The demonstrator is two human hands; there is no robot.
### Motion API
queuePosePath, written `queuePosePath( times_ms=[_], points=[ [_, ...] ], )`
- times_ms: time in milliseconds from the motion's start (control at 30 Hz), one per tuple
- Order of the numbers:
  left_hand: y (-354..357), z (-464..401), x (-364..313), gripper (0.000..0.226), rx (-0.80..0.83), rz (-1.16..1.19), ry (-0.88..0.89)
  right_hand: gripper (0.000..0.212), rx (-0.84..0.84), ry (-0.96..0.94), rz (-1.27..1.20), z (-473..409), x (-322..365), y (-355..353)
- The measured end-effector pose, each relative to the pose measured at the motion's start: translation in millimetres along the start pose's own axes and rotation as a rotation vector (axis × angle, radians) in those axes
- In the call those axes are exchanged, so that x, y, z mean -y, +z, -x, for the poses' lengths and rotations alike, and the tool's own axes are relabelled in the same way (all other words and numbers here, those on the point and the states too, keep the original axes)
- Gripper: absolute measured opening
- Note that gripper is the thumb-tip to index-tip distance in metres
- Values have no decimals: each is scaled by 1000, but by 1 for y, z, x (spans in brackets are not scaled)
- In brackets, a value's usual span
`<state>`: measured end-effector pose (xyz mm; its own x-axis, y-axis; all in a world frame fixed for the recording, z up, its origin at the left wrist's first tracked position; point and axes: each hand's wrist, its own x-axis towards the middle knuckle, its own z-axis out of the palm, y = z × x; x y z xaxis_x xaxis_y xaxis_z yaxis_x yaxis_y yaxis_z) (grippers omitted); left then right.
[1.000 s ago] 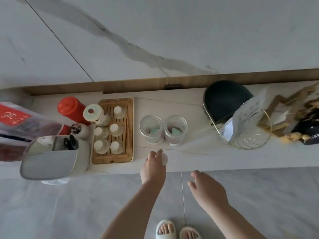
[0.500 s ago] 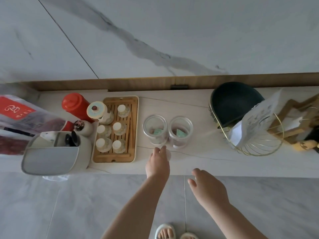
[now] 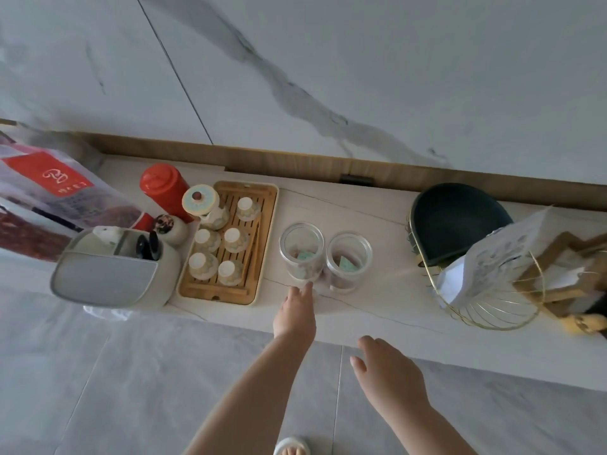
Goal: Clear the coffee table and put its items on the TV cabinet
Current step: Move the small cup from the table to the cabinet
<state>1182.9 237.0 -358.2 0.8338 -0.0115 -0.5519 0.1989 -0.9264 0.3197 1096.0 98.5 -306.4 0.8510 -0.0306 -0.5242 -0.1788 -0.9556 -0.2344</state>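
Note:
On the white TV cabinet top [image 3: 377,290] two clear glass jars [image 3: 300,251] [image 3: 349,261] stand side by side. My left hand [image 3: 295,311] reaches over the cabinet's front edge with its fingers stretched forward. Its fingertips touch the base of the left jar. A small pale object [image 3: 316,291] shows beside the fingertips; what it is cannot be made out. My right hand [image 3: 387,372] hovers with relaxed fingers just in front of the cabinet edge, holding nothing.
Left of the jars a bamboo tea tray [image 3: 262,231] holds several small cups and a teapot [image 3: 202,201]. Further left stand a red canister [image 3: 162,185], a grey organiser box [image 3: 105,280] and a red-and-white bag [image 3: 49,192]. A wire basket [image 3: 492,310] with a paper bag [image 3: 492,264] sits right, by a dark dish [image 3: 456,218].
My left hand has slid forward over the cabinet top, from near the front edge up to the left jar's base. My right hand stayed roughly where it was.

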Motion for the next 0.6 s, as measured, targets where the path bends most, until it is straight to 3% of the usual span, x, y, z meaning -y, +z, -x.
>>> queuePosePath(
  times_ms=[100,300,400,600],
  points=[
    [-4,10,2,77,37,-16,-30,22,10,-12,15,3,0,-6],
    [-35,79,13,52,36,-71,-72,18,55,-77,59,34,27,-37],
    [-68,127,23,38,39,-70,-141,18,77,-156,97,60,57,-61],
    [-151,238,62,36,-67,23,-294,11,152,-389,166,123,145,-113]
  ],
)
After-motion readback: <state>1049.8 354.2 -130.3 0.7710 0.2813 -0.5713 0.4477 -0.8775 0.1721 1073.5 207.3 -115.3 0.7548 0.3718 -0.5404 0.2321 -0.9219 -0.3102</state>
